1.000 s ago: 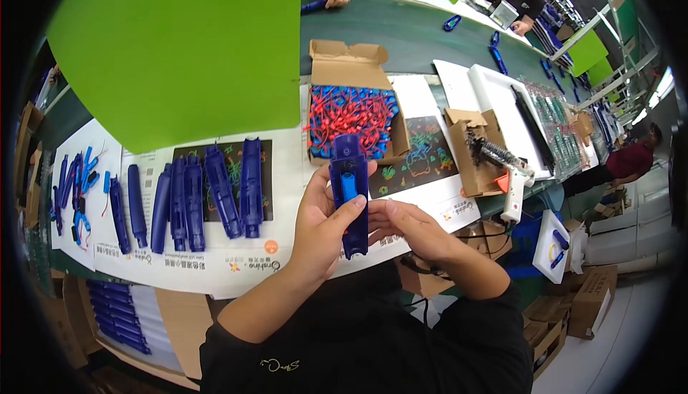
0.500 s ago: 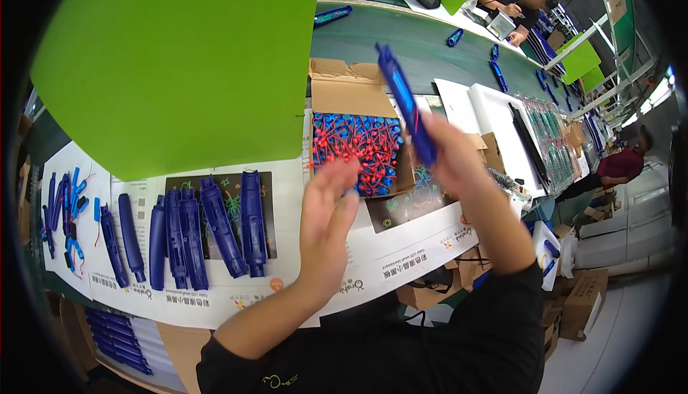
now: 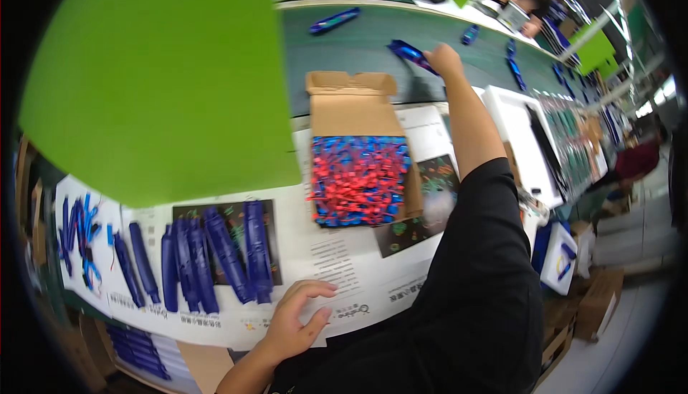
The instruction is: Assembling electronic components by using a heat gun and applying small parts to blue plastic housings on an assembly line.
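Note:
My right hand (image 3: 444, 61) reaches far out over the green conveyor belt, fingers closed on one end of a dark blue plastic housing (image 3: 411, 54) with a lighter blue part inside. Whether the housing touches the belt cannot be made out. Close to me, my left hand (image 3: 295, 324) holds nothing, thumb and fingers apart, over the near edge of the white paper sheet (image 3: 337, 268). Between the two hands stands an open cardboard box (image 3: 355, 116), packed with small blue parts with red wires and red ends (image 3: 358, 179).
Several empty blue housing shells (image 3: 223, 254) lie in a row at left. Beyond them are blue parts with wires (image 3: 89, 236). A green panel (image 3: 154, 86) rises behind. More housings (image 3: 335, 21) lie on the belt (image 3: 344, 50). A white foam tray (image 3: 512, 122) is at right; people work across.
My right hand has carried the blue housing away from me, out over the belt. My left hand has drawn back from the box toward the near table edge. The view has shifted slightly.

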Action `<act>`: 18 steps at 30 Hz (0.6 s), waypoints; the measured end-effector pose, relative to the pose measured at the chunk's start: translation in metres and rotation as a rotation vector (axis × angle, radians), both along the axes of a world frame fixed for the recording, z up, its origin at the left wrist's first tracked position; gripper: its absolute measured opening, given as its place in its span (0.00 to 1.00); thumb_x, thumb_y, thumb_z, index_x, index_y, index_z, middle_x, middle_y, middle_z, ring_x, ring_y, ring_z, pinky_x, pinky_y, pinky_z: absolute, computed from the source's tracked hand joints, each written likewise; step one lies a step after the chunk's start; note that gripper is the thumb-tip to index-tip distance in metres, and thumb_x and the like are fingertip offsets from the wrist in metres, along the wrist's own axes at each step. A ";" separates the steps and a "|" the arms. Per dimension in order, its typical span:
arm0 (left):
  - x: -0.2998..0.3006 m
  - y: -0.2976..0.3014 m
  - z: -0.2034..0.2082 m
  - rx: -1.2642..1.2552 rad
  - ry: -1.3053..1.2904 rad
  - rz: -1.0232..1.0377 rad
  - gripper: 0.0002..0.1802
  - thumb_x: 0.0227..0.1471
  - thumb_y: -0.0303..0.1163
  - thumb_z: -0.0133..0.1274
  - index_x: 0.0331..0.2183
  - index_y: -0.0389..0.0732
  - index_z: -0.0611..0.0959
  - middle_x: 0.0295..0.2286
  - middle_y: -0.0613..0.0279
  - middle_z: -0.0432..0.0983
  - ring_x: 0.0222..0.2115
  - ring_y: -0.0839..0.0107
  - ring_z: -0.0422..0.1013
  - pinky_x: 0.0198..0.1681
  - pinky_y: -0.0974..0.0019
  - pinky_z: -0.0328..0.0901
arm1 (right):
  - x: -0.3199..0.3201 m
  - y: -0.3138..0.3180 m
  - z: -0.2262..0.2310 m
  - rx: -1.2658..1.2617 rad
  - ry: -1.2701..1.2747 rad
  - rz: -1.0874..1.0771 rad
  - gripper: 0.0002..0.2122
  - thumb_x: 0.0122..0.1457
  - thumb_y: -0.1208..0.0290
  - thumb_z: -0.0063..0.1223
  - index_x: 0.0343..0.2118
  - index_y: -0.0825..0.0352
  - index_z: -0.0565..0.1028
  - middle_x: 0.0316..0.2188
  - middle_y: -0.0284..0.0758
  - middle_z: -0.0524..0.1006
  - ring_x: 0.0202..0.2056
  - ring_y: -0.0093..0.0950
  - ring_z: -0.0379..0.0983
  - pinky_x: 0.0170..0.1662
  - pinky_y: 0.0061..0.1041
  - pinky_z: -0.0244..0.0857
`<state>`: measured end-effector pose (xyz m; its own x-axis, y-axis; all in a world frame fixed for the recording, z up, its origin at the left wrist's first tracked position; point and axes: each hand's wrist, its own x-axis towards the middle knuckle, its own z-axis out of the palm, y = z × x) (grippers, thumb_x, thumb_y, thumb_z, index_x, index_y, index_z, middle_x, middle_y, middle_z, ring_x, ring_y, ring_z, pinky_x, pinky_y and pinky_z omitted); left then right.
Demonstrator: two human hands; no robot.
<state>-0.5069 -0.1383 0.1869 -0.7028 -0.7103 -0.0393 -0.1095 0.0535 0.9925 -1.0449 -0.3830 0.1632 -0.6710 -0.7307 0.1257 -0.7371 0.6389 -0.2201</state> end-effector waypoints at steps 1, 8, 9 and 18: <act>0.000 0.003 0.000 0.009 -0.006 0.005 0.12 0.45 0.23 0.51 0.36 0.37 0.76 0.38 0.56 0.73 0.43 0.62 0.68 0.48 0.64 0.60 | 0.019 0.009 0.026 0.020 0.034 0.089 0.18 0.47 0.55 0.57 0.31 0.67 0.78 0.33 0.47 0.77 0.38 0.43 0.73 0.42 0.35 0.67; -0.039 0.012 0.008 0.007 0.004 -0.236 0.12 0.45 0.23 0.51 0.36 0.36 0.77 0.35 0.57 0.75 0.38 0.65 0.70 0.44 0.66 0.62 | -0.002 0.179 0.142 -0.219 -0.249 0.228 0.10 0.50 0.66 0.56 0.30 0.69 0.78 0.27 0.36 0.78 0.25 0.24 0.76 0.31 0.23 0.69; -0.045 0.016 0.013 -0.019 -0.018 -0.277 0.12 0.45 0.23 0.51 0.36 0.36 0.77 0.35 0.57 0.75 0.37 0.66 0.70 0.43 0.67 0.62 | 0.006 0.217 0.160 -0.266 -0.312 0.248 0.09 0.53 0.68 0.53 0.30 0.69 0.78 0.26 0.35 0.78 0.23 0.21 0.75 0.29 0.20 0.69; -0.203 0.070 0.041 -0.082 -0.007 -0.546 0.16 0.52 0.30 0.50 0.43 0.38 0.73 0.35 0.61 0.72 0.32 0.75 0.68 0.34 0.73 0.64 | 0.044 0.485 0.126 -0.131 -0.621 -0.274 0.17 0.56 0.57 0.50 0.24 0.70 0.75 0.15 0.31 0.74 0.14 0.19 0.69 0.16 0.16 0.61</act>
<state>-0.7102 -0.0680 0.2279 -0.9700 -0.2432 -0.0053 -0.0509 0.1817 0.9820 -1.0007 0.1017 0.2895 -0.8055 -0.5296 -0.2658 -0.2656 0.7236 -0.6371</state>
